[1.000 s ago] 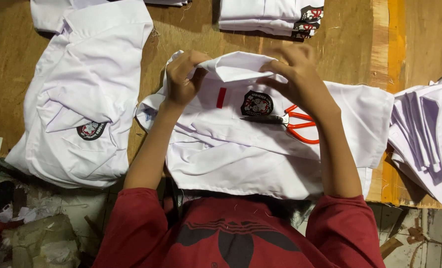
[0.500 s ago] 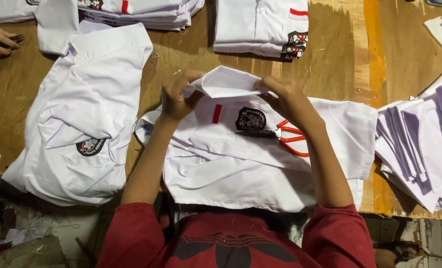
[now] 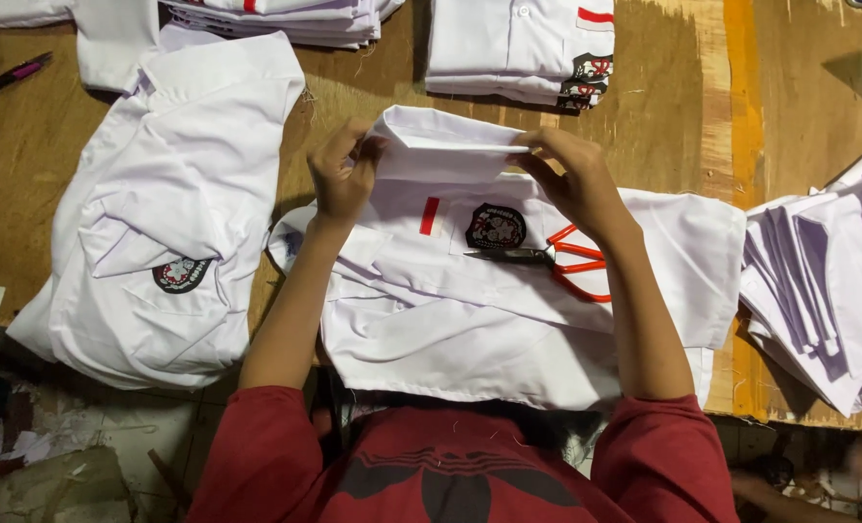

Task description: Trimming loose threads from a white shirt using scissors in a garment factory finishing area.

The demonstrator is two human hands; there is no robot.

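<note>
Your left hand and right hand are both pinched on the folded collar of the white cotton shirt with a red stripe and a round black badge, one hand at each end, lifting that fold just above the shirt's chest. The shirt itself lies flat on the brown wooden worktable at the centre of your view, its hem hanging off the near edge toward your red top. A pair of orange-handled scissors rests on the shirt at about 5 o'clock from your right hand, just beside the badge. At 8 o'clock from your left hand lies a second white shirt, spread out and rumpled. A stack of folded white shirts sits at 12 o'clock, another pile of white fabric pieces at 3 o'clock, and a pink-and-black marker pen far out at 10 o'clock.
</note>
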